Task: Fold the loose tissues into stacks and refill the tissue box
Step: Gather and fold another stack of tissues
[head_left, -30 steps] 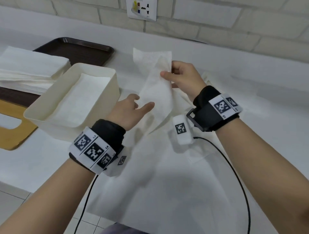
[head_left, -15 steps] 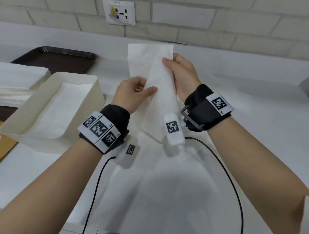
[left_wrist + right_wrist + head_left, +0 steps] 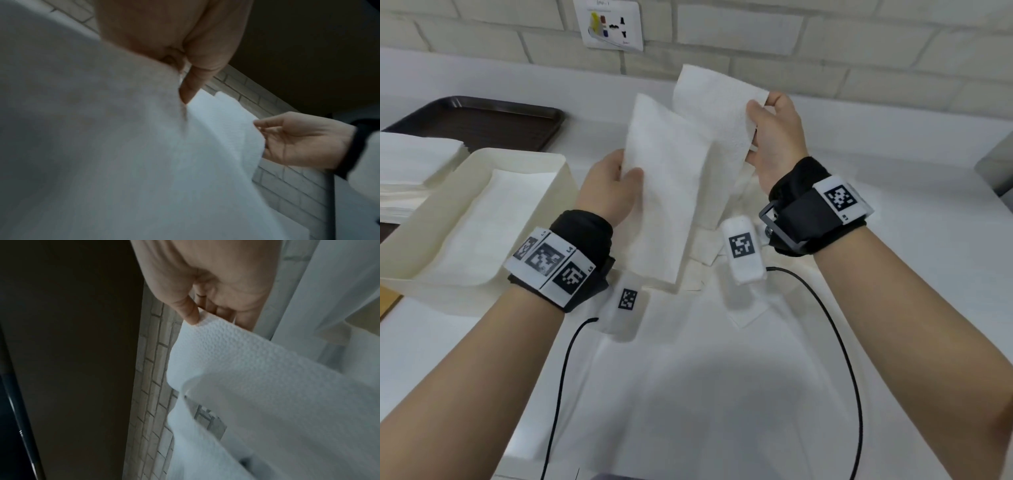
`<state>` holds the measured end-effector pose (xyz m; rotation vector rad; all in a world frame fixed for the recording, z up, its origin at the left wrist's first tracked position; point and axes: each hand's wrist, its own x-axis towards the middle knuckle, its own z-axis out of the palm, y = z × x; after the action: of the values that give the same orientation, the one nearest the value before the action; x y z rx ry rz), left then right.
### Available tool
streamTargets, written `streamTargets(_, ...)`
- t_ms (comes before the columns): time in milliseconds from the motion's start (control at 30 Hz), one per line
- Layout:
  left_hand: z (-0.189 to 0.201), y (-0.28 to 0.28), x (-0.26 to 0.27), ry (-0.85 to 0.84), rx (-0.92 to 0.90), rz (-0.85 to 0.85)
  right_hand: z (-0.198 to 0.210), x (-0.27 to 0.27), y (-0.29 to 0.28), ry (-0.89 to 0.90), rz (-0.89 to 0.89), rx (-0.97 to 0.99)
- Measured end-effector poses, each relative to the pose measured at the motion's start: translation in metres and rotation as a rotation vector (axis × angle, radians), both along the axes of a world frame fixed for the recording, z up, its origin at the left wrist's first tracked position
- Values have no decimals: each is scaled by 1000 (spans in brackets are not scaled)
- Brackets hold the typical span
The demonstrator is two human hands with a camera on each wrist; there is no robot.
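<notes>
Above the desk [image 3: 893, 274] I hold one tissue [image 3: 664, 192] aloft, left hand [image 3: 607, 186] pinching its near edge, right hand [image 3: 774, 137] pinching the far corner. Pulling apart could tear it or skew the fold. Left fingertips hide behind paper; tissue box [image 3: 544, 219] sits left, its fill unclear.

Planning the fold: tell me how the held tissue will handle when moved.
The tissue is likely floppy: it sags and creases between the left hand and right hand. Probably very light, since fingertip pinches carry it. Its thin embossed sheet may tear if tugged.
</notes>
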<state>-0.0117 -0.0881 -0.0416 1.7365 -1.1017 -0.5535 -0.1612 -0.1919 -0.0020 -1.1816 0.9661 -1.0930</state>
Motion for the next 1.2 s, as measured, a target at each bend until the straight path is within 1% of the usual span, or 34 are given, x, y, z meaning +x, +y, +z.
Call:
streamTargets(67,0,-2,9,-13,27,107,3,-3,0,-7,8,-29)
streamTargets(133,-2,-7,17,26,29,203,6,-6,0,-54,25,-65)
streamTargets(200,-2,-8,17,63,29,247,7,-9,-2,-104,46,-97)
streamTargets(267,-2,-9,16,123,-2,230,9,-12,0,-139,84,-113)
streamTargets(333,2,-8,7,167,-31,174,11,-12,5,-157,126,-111)
streamTargets(400,6,-5,-5,216,-62,98,9,-10,5,-153,132,-88)
streamTargets(467,10,-2,-17,317,-93,2,4,-4,5,-60,106,-56)
streamTargets(533,10,-1,-27,402,-90,-82,-2,1,4,91,101,-29)
streamTargets(600,9,0,-36,465,-65,-127,-7,4,7,215,127,16)
streamTargets(700,4,4,-41,499,-18,-112,-19,8,11,322,186,81)
streamTargets(800,-6,7,-37,490,35,-41,-32,12,14,373,191,103)
streamTargets(900,-17,8,-37,572,22,45,-45,17,20,442,186,125)
streamTargets(933,-20,9,-38,518,32,56,-49,19,21,455,181,126)
streamTargets(1000,-25,12,-37,314,55,66,-56,24,23,488,196,128)
streamTargets(1067,-32,14,-30,198,106,79,-60,26,22,570,254,77)
streamTargets(1133,-35,16,-19,149,148,118,-64,26,20,678,297,-60)
streamTargets(1200,-32,20,-9,120,169,165,-67,22,16,867,380,-222)
